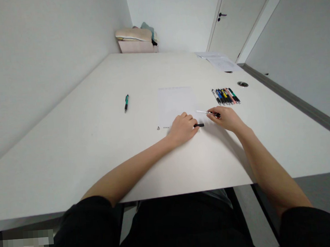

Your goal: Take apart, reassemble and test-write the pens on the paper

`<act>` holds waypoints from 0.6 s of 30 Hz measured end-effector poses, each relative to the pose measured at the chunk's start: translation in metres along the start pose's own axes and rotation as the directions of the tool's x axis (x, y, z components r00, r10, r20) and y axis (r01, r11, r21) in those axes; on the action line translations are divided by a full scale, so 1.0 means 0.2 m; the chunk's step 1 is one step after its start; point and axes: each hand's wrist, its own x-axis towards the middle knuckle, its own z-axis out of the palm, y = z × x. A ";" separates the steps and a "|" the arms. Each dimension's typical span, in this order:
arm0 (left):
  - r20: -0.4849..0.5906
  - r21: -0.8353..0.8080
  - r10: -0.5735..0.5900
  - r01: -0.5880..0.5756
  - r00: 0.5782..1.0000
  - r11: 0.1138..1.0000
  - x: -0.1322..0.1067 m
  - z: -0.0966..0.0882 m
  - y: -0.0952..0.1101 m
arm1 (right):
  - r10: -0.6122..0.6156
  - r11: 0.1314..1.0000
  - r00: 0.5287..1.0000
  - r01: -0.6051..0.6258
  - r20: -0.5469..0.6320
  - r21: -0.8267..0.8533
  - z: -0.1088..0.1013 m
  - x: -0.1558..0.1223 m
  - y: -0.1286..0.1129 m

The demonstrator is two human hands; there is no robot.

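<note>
**Two hands, one pen and its cap at the edge of a sheet of paper**

The right hand (227, 118) is curled around a slim white pen (206, 112), fingers pinched on the darker grip end, so that the pale barrel sticks out to the left, lying low and nearly flat over the table. The left hand (182, 128) rests knuckles-up on the near right corner of the sheet of paper (175, 102), loosely closed; a short black cap (199, 125) juts out from under its fingertips. Whether those fingers truly pinch the cap or only lie against it cannot be made out. Pen and cap are near each other but apart.

Judging by this, the pen is uncapped and in hand. To handle it well, the grip should stay close to the tip end for control, and the left hand should press the paper flat so the thin sheet does not slide on the smooth top.

The paper is plain white, matt, rectangular, barely distinct from the white table (98, 143), which looks hard, smooth and slightly glossy. To the right lies a tidy row of pens (225, 96), side by side, slim cylinders in black, blue, yellow, red and green. A single green pen (126, 103) lies alone, well to the left. A round grommet (243, 83) sits in the tabletop beyond the row.
</note>
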 end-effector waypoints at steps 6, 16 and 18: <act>0.058 0.100 -0.052 0.046 0.997 0.994 0.12 0.10 0.09 | 0.048 0.999 0.999 -0.048 -0.004 -0.022 0.00 0.01 0.03; 0.095 0.107 -0.071 0.061 0.993 0.992 0.13 0.12 0.06 | 0.131 0.991 0.991 -0.131 0.027 -0.004 0.00 0.00 0.04; 0.094 0.096 -0.075 0.066 0.993 0.993 0.13 0.13 0.06 | 0.140 0.990 0.990 -0.139 0.035 -0.010 0.01 0.00 0.05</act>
